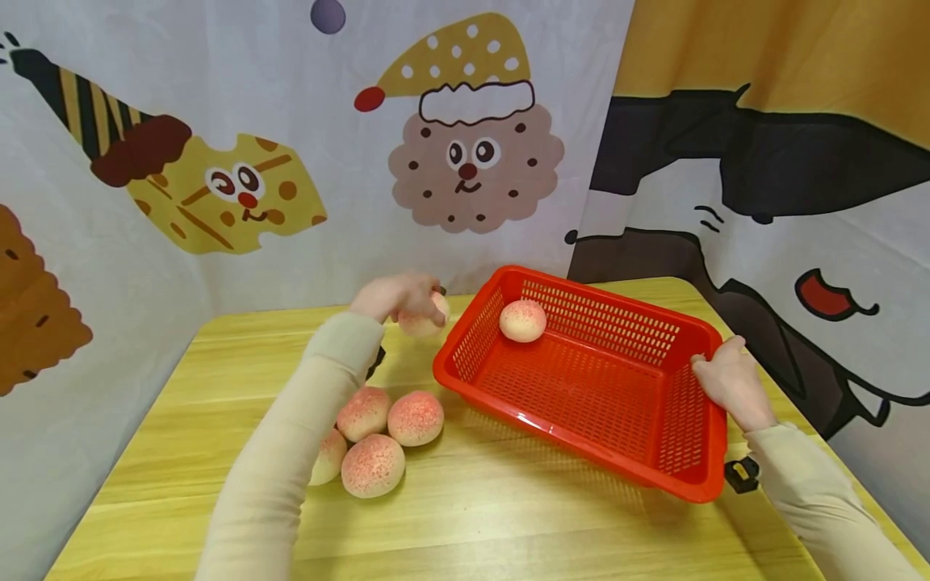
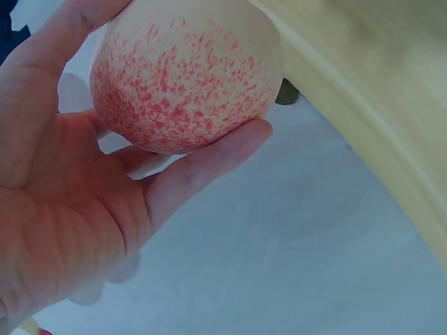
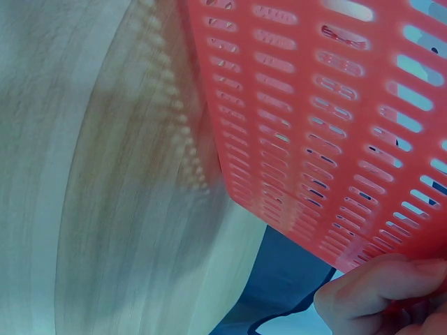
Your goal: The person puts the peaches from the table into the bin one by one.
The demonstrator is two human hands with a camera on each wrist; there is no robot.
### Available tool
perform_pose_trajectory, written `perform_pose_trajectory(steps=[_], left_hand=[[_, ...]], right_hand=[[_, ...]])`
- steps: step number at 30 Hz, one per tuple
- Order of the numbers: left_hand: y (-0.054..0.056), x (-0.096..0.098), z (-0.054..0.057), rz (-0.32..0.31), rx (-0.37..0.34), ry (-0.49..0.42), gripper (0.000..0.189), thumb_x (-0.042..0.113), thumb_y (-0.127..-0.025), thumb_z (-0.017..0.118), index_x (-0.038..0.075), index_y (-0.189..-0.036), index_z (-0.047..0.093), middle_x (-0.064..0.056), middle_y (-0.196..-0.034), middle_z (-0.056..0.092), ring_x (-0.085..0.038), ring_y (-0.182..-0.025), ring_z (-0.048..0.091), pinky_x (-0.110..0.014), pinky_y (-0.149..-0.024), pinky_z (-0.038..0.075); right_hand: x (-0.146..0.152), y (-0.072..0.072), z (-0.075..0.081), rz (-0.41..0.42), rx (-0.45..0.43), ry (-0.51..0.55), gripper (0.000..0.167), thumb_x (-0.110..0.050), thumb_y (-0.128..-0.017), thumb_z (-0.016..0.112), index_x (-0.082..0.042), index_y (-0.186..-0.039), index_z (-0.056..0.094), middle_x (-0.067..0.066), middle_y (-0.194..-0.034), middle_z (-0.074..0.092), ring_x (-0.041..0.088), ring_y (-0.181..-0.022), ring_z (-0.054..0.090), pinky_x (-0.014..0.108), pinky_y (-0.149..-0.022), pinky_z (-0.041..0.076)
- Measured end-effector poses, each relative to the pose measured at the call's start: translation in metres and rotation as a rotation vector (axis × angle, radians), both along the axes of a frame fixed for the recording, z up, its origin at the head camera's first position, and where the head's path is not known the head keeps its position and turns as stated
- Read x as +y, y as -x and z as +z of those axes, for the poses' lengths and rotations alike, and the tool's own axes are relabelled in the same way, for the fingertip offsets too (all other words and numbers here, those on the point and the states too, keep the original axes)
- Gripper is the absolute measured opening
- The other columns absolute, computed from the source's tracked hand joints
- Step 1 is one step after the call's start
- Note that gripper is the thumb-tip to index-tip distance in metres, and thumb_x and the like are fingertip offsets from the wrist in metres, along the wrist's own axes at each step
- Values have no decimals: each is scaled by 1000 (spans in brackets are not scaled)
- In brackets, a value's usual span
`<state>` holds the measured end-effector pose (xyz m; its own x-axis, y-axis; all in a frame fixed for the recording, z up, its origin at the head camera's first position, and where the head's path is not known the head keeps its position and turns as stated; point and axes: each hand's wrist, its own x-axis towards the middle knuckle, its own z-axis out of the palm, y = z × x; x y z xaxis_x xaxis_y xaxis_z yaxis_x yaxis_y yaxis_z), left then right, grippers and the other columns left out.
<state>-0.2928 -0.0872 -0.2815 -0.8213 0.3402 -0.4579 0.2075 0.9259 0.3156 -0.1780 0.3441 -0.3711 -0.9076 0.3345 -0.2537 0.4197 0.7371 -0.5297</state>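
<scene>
- Up close, the left wrist view shows what the head view partly hides: the left hand (image 2: 80, 167) has its thumb and fingers clamped around a pink-speckled peach (image 2: 187, 80).
- From the head view, that peach is just left of the red plastic basket (image 1: 552, 433); the left arm stretches forward, its cream sleeve (image 1: 279, 452) partly covering one of four peaches (image 1: 374, 466) on the wooden counter (image 1: 211, 403).
- Only the head view shows another peach (image 1: 523, 321) inside the basket's left end.
- At the right end, the right hand (image 1: 732, 383) grips the rim; its wrist view reveals the slotted wall from outside.
</scene>
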Motion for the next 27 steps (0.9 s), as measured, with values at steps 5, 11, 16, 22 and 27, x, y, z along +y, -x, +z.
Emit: perform_pose_trajectory(steps=[5,11,16,22,27], left_hand=[[1,17,10,-47,79,35,49,33,-81,68,13,-123,51,-11,-117,56,-24,-90,58,-37,-68,54],[-1,40,21,-85,138,53,50,33,-81,67,15,-125,51,-8,-116,55,-23,-92,58,-34,-68,54],[0,61,21,-135,209,54,56,35,-80,70,17,-130,50,-5,-122,54,-21,-105,54,-37,-87,50],[1,90,14,-212,286,33,61,36,-80,71,18,-134,47,-5,-125,54,-20,-112,52,-39,-94,47],[-2,112,9,-273,311,15,61,37,-80,70,19,-134,47,-5,-123,56,-19,-108,53,-35,-90,48]], right_hand=[[-1,-1,0,-7,-11,29,77,-20,-95,36,22,-137,-14,39,-92,48,23,-49,64,37,-53,56],[-1,0,0,-15,-16,19,77,-19,-95,37,22,-137,-13,39,-93,47,22,-48,64,37,-52,56],[-1,0,1,-18,-9,5,73,-19,-94,37,24,-135,-5,40,-93,45,21,-48,63,37,-52,56],[0,-2,1,-13,-3,20,78,-19,-95,36,22,-137,-15,38,-89,49,22,-48,64,37,-52,56],[0,-2,0,-5,2,18,78,-19,-95,36,22,-137,-15,36,-86,51,22,-48,64,37,-52,56]])
